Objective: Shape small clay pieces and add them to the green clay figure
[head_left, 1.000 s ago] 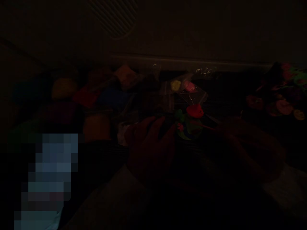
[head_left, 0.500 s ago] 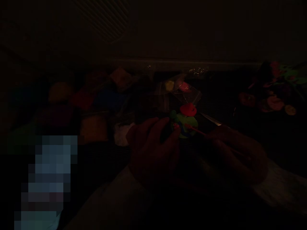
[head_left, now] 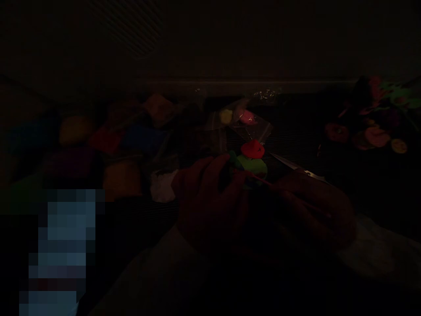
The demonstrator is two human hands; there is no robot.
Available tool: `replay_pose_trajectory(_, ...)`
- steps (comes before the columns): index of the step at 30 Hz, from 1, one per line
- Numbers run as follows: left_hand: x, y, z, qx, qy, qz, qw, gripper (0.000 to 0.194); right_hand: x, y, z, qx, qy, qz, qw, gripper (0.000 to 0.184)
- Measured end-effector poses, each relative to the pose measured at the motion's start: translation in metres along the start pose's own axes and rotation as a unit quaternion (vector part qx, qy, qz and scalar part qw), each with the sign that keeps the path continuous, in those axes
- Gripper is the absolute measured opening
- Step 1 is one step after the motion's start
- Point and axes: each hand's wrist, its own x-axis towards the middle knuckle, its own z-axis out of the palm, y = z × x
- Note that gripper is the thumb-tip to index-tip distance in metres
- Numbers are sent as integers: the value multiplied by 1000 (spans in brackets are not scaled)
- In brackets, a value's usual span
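OK, tool btwn R fingers

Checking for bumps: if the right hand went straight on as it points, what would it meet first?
Likely the green piece, near the tip of the thin stick the right hand holds; the left hand is close, but depth is unclear.

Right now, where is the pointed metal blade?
In the head view, right of centre, the pointed metal blade lies just beyond the right hand, its tip near the red piece.
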Motion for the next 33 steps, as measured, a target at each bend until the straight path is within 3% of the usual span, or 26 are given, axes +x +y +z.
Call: replay_pose_trajectory(33,6,3,-2,-20,-13,-16,1000,28,-1,-1,1,16,2,18,1000,17)
